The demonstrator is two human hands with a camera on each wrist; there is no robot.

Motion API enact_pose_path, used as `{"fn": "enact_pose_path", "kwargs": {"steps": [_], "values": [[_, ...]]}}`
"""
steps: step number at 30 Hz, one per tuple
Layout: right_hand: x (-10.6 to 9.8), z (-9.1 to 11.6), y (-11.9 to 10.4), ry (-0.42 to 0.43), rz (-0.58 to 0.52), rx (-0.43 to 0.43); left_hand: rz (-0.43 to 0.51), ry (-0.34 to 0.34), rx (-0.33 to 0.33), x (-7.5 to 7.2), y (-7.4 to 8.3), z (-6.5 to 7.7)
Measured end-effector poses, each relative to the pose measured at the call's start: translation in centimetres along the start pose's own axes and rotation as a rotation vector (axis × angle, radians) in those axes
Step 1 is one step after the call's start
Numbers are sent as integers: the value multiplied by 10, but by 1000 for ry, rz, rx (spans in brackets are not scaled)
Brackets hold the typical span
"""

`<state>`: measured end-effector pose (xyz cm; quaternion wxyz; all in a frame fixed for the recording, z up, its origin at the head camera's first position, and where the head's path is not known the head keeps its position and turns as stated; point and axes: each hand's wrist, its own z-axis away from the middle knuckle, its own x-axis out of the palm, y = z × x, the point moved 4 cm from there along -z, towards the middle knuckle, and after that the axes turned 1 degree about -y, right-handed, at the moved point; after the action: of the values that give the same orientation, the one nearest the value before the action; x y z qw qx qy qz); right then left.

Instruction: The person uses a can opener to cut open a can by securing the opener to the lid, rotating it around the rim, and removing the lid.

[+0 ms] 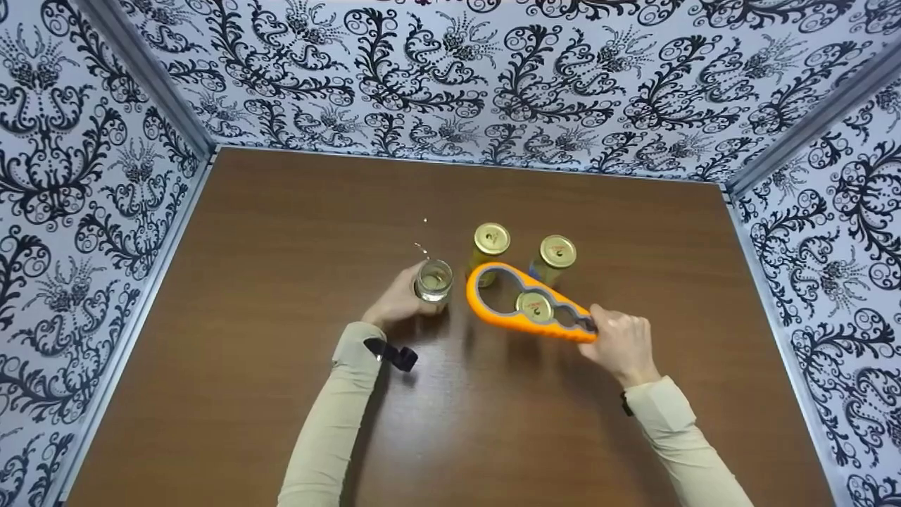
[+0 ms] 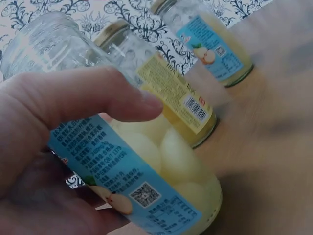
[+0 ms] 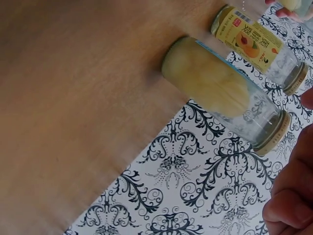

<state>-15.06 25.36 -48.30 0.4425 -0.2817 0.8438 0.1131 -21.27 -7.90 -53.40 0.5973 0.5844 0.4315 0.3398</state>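
Pale sleeves cover both forearms, which slant inward over the brown table. The left hand wraps around the lidless glass jar, thumb laid across its side above the blue label. The right hand, fingers curled, clamps the narrow end of the orange opener, whose wide ring points toward that jar. A gold lid shows within the opener's middle ring; two lidded jars stand just beyond.
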Motion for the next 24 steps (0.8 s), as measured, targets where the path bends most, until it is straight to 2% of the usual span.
{"fn": "enact_pose_path", "kwargs": {"steps": [8,12,17,24], "values": [[2,13,-3,-38,15,32,23,62,-49,-12,-15,-12],[3,14,-8,-48,16,39,29,72,-75,-17,-17,-20],[6,10,-11,-53,1,52,-7,89,-95,-25,-17,-30],[11,13,-12,-77,3,78,69,143,-104,-30,-20,-40]]}}
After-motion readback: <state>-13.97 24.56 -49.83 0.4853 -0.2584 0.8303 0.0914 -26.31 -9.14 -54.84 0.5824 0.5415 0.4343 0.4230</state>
